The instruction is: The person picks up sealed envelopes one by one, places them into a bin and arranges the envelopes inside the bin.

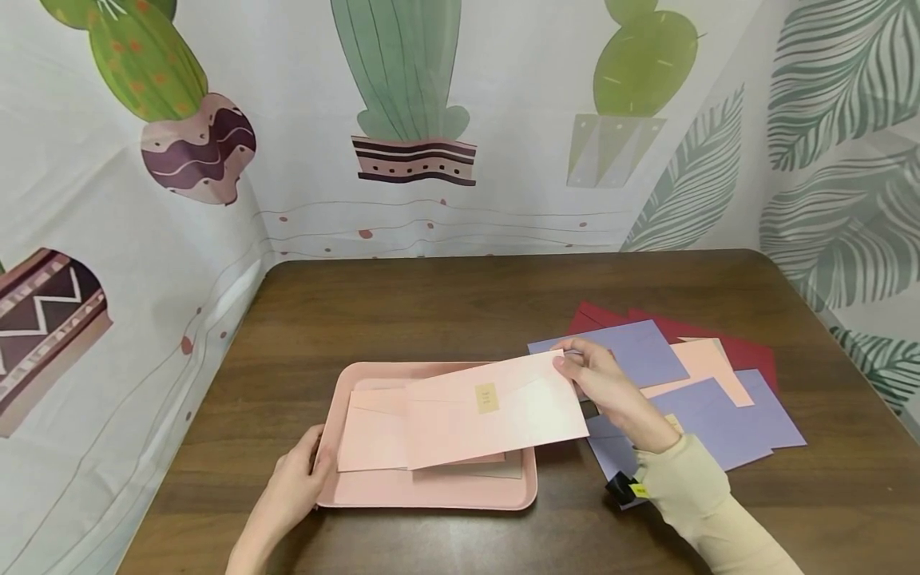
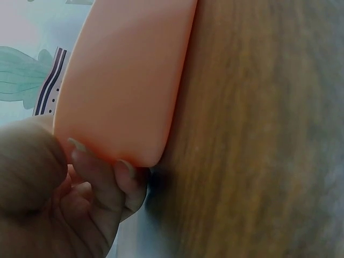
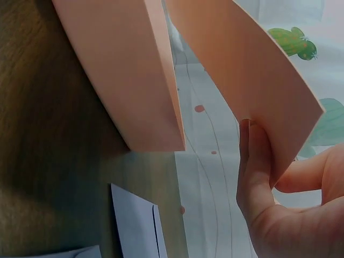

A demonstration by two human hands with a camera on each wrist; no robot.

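My right hand point(image 1: 607, 387) pinches the right end of a pale pink envelope point(image 1: 446, 431) with a small yellow label. That envelope point(image 3: 252, 64) slants up over the right part of a pink tray point(image 1: 424, 497); in the right wrist view, thumb and fingers hold its corner above the tray's side. Inside the tray lie another pink envelope point(image 1: 370, 439) and a paler grey one point(image 1: 506, 467), partly covered. My left hand point(image 1: 291, 479) grips the tray's left end, with fingers point(image 2: 97, 177) against the tray's outer wall.
Right of the tray, purple envelopes point(image 1: 733, 423) overlap peach ones point(image 1: 707, 359) and dark red ones point(image 1: 751, 355). A black object point(image 1: 620, 489) with a yellow tag is beside my right sleeve. A cactus-print cloth point(image 1: 517, 200) hangs behind the wooden table point(image 1: 431, 303).
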